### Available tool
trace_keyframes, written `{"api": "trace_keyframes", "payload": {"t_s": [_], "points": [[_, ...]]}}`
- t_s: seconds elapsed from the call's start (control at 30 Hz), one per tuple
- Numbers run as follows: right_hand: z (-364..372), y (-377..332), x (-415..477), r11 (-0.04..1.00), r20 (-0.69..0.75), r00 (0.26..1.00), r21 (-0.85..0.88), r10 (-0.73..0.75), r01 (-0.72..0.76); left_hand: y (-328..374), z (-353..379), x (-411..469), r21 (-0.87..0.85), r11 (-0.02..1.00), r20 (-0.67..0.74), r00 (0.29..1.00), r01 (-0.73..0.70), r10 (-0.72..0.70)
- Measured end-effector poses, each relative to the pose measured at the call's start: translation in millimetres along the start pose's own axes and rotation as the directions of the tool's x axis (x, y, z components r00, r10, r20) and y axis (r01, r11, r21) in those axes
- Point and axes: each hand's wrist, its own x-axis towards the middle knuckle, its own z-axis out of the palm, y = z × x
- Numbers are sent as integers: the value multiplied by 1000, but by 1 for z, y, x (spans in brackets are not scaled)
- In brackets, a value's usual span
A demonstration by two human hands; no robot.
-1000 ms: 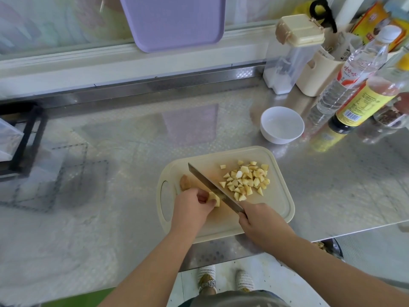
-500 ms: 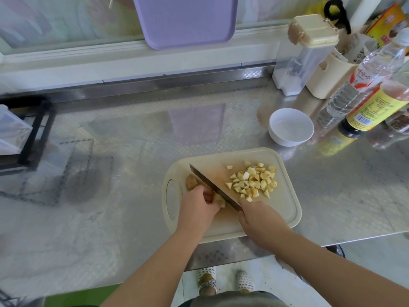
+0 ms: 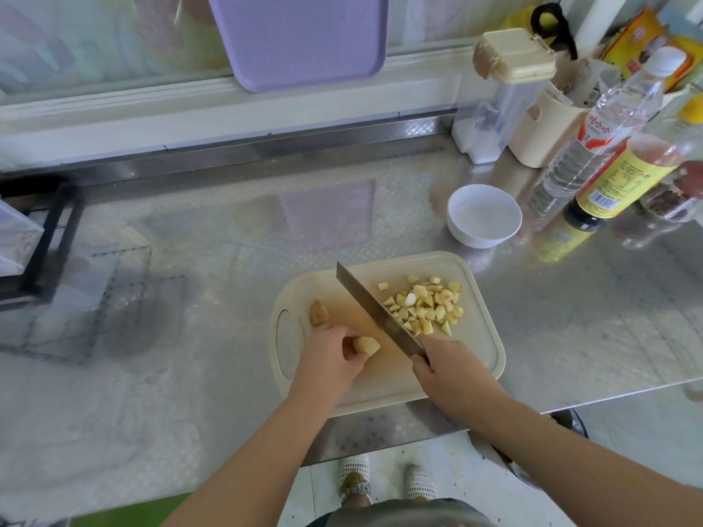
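**Dicing the last chunk on the board**

The person is dicing fruit on the cream cutting board (image 3: 481, 348) in the lower middle of the frame. The left hand (image 3: 329, 361) is pinching a pale fruit chunk (image 3: 367, 345) between curled fingers and thumb, just left of the blade and apart from it. The right hand (image 3: 450, 372) is gripping the handle of the knife (image 3: 374, 310), whose blade is slanting up and left across the board. A pile of diced pieces (image 3: 428, 306) is lying right of the blade. A brownish scrap (image 3: 318, 313) is sitting near the board's handle hole.

The work looks well along, with this chunk seemingly the last to cut. The next move is likely calling for the chunk to sit flat, with fingertips tucked back before the blade comes down.

A white bowl (image 3: 483, 216) is standing just above and right of the board; whether it is holding anything cannot be told. At the upper right, a clear canister (image 3: 494, 108) with a beige lid is showing a little white stuff at its bottom. A beige holder (image 3: 547, 135) beside it is carrying packets, and a clear bottle (image 3: 608, 123) is holding colourless liquid.
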Motion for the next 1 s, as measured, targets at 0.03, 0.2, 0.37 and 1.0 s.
{"api": "trace_keyframes", "payload": {"t_s": [0.03, 0.2, 0.37, 1.0], "points": [[0, 0, -2, 1000, 1, 1000, 3, 0, 0, 2, 2, 0, -17, 1000, -21, 1000, 10, -11], [6, 0, -9, 1000, 4, 1000, -1, 4, -4, 9, 13, -3, -86, 996, -123, 991, 36, -46], [12, 0, -9, 1000, 12, 1000, -8, 0, 0, 9, 17, -5, -106, 994, -152, 987, 35, -51], [16, -14, 10, 995, 85, 996, -101, -1, 9, 6, 20, -2, -123, 991, -135, 989, 48, -65]]}}
